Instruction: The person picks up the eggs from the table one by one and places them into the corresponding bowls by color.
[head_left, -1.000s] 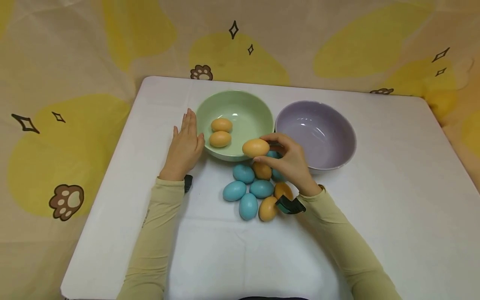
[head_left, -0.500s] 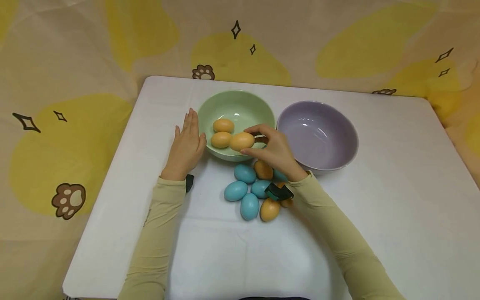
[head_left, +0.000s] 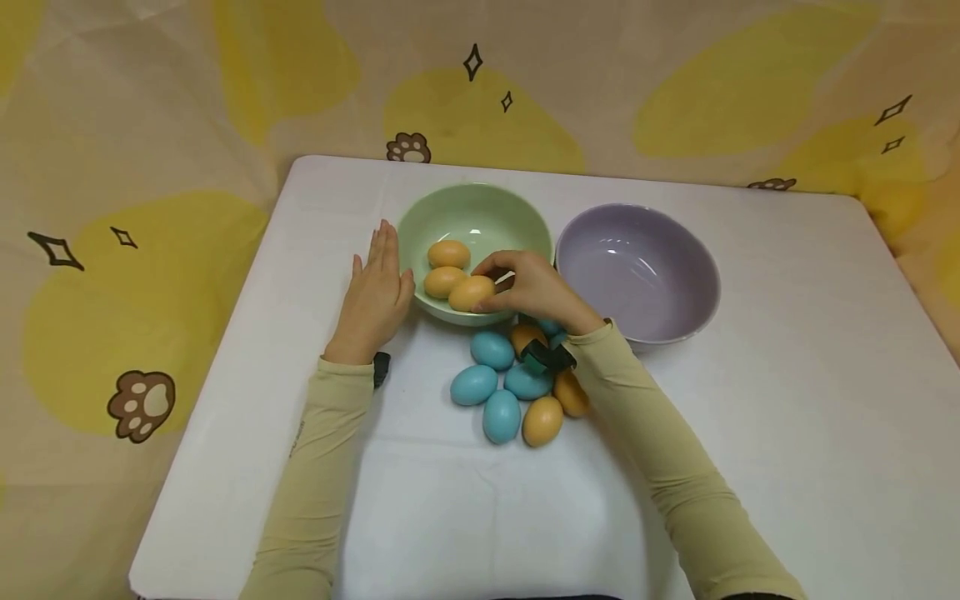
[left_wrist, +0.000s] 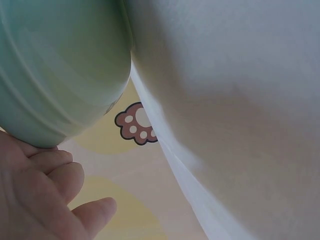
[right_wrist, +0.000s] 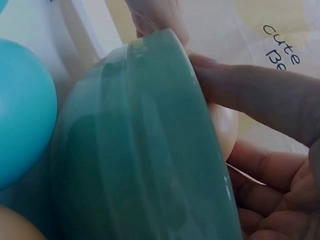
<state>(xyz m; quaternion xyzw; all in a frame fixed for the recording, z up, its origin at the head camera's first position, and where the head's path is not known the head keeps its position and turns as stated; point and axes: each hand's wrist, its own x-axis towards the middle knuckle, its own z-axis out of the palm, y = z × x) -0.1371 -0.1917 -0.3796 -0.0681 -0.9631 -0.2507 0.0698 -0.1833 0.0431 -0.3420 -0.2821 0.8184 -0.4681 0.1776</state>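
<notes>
The green bowl (head_left: 517, 221) stands at the middle of the white table. My left hand (head_left: 372, 300) rests straight-fingered against its left side; the left wrist view shows that hand touching the bowl's outer wall (left_wrist: 65, 75). Just inside the near rim, my right hand (head_left: 534, 287) pinches a yellow-orange egg (head_left: 472, 294) between thumb and fingers. In the right wrist view the bowl wall hides most of this egg (right_wrist: 226, 125). Two more yellow-orange eggs, one farther back (head_left: 449, 254) and one nearer (head_left: 444, 282), lie in the bowl beside the held one.
A purple bowl (head_left: 637, 275) stands to the right, close to the green one. In front of the bowls lies a cluster of several blue eggs (head_left: 474, 385) and yellow-orange eggs (head_left: 543, 421), partly under the right forearm. Patterned cloth (head_left: 510, 83) hangs behind the table.
My right hand has moved left and down with the yellow-orange egg, from over the bowl's right front rim to just inside the bowl. The left hand has stayed against the bowl.
</notes>
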